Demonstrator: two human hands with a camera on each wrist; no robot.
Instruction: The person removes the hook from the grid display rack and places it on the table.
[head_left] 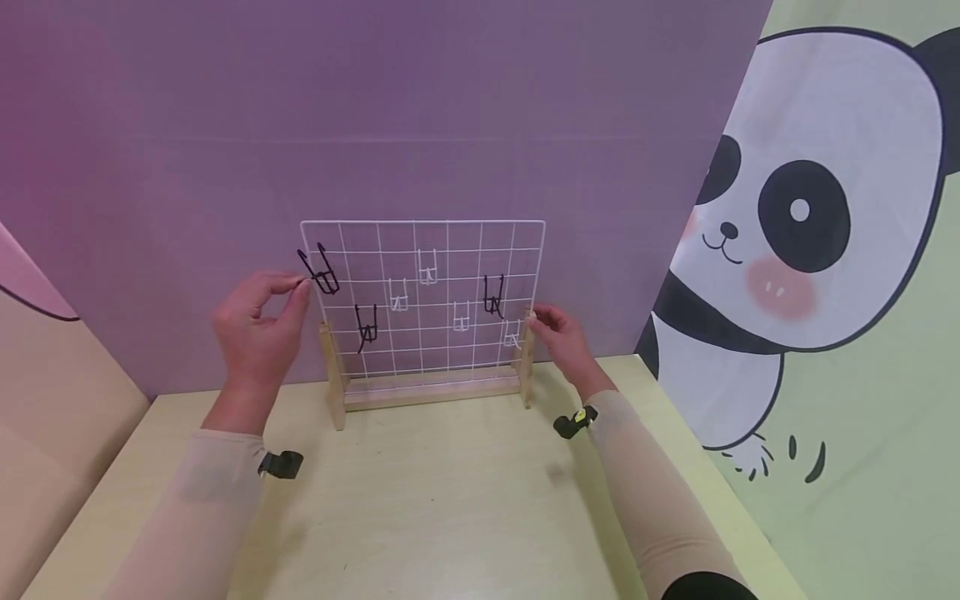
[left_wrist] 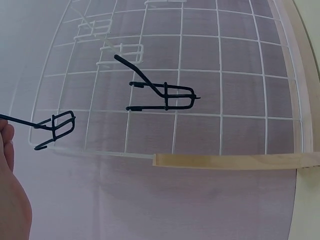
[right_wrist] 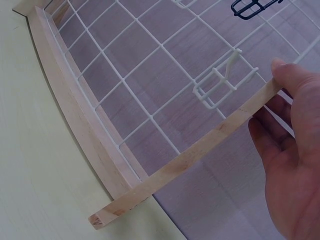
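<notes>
A white wire grid panel (head_left: 468, 221) stands upright in a wooden base (head_left: 435, 394). At its upper left edge, my left hand (head_left: 262, 333) pinches the prong of a black wire hook (head_left: 326, 282). The hook sits tilted at the grid; whether it is latched on the wires I cannot tell. In the left wrist view the same hook (left_wrist: 62, 125) is beside the panel's edge. My right hand (head_left: 561, 337) grips the top of the right wooden post (right_wrist: 185, 159) between thumb and fingers. A white hook (right_wrist: 215, 87) hangs close to that hand.
Two more black hooks, one left (head_left: 367, 332) and one right (head_left: 493, 298), hang on the grid among several white hooks (head_left: 427, 273). The stand rests at the back of a pale table (head_left: 435, 500), against a purple backdrop (head_left: 420, 100). A panda picture (head_left: 795, 208) covers the right wall.
</notes>
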